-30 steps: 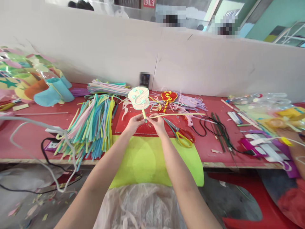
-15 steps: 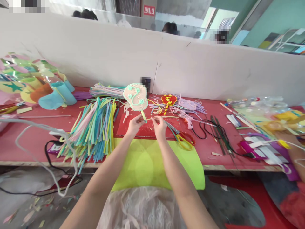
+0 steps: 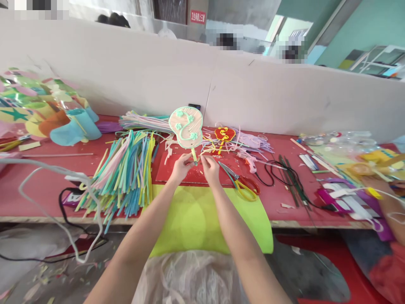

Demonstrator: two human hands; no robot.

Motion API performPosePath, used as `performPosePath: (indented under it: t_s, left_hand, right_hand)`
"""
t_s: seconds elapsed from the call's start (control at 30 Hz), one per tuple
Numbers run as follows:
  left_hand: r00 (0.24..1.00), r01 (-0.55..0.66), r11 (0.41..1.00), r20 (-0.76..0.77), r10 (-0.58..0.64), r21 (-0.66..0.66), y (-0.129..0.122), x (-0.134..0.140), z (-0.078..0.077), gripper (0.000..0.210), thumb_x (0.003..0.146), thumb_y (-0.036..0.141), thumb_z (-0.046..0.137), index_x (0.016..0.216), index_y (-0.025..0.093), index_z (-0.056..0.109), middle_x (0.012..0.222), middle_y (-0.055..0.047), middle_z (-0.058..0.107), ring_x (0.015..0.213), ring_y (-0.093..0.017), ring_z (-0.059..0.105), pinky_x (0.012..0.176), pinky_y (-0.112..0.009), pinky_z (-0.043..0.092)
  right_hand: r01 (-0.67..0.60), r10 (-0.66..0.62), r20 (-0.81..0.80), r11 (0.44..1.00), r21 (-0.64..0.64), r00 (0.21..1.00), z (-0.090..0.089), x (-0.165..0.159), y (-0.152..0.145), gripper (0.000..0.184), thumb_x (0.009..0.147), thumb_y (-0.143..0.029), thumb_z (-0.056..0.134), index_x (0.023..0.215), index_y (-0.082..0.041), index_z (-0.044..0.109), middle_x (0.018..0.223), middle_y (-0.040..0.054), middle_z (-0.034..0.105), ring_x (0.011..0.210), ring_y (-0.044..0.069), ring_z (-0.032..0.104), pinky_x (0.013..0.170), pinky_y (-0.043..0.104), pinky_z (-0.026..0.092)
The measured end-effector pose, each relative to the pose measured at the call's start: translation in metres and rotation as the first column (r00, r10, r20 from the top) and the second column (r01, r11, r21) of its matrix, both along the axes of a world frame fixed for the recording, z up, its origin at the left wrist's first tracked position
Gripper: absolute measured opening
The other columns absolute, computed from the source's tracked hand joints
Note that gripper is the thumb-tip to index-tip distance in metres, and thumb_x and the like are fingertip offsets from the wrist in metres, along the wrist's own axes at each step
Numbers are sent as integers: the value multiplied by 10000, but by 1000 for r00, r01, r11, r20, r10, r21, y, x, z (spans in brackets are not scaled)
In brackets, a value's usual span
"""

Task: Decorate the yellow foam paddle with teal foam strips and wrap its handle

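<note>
My left hand (image 3: 182, 168) is closed around the short yellow handle of a fan-shaped craft piece (image 3: 186, 126). Its pale pink, lobed face has a mint-green edge, curled lines and small flowers, and it stands upright above my fingers. My right hand (image 3: 209, 169) pinches close beside the handle's lower end. A thin yellow pipe cleaner runs between the hands; little of it shows now. Below them lies a red board (image 3: 196, 175). A smaller red and yellow fan-shaped piece (image 3: 225, 134) rests behind my right hand. Scissors (image 3: 245, 188) with yellow and red handles lie to its right.
A bundle of coloured pipe cleaners (image 3: 126, 173) lies at left. A pink glue gun (image 3: 250, 162) with a black cord is at right, near a purple power strip (image 3: 340, 198). A lime-green sheet (image 3: 205, 219) hangs over the front edge. Someone's arm (image 3: 390, 202) shows far right.
The pink fan-shaped piece has shifted slightly right and turned its face more towards me. My right hand has come a little closer to my left, and less yellow strand shows between them.
</note>
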State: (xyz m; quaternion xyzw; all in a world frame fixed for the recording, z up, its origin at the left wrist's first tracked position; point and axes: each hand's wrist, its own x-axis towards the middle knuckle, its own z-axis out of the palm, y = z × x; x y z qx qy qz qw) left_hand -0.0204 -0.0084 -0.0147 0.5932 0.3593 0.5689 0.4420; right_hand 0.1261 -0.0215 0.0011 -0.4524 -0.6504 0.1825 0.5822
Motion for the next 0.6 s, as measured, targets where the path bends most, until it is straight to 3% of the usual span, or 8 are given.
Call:
performPosePath:
  t_s: [0.13, 0.37, 0.6]
  left_hand:
    - [1000, 26, 1000, -5, -26, 5, -3, 3, 3, 446, 714, 194, 626, 1158, 233, 597, 964, -20, 531, 796, -124, 614, 722, -247, 483]
    - [993, 96, 995, 72, -96, 4, -11, 6, 14, 451, 709, 238, 668, 1154, 235, 597, 984, -13, 538, 829, -131, 610, 770, -265, 481]
    - [998, 65, 998, -5, -65, 26, -13, 7, 19, 451, 700, 251, 672, 1147, 234, 608, 964, -21, 542, 821, -133, 605, 766, -269, 495]
  right_hand:
    - [-40, 40, 9, 999, 17, 999, 3, 2, -2, 302, 894, -369, 432, 928, -188, 672, 947, 90, 669, 911, 183, 622, 842, 319, 495]
    - [24, -25, 6, 989, 145, 1000, 14, 1, -17, 292, 906, -307, 418, 1027, -206, 664, 1022, 84, 653, 987, 183, 603, 901, 331, 475]
    - [-85, 86, -14, 996, 7, 996, 22, 0, -25, 325, 909, -358, 392, 1040, -237, 664, 1081, 64, 648, 1043, 191, 586, 928, 324, 456]
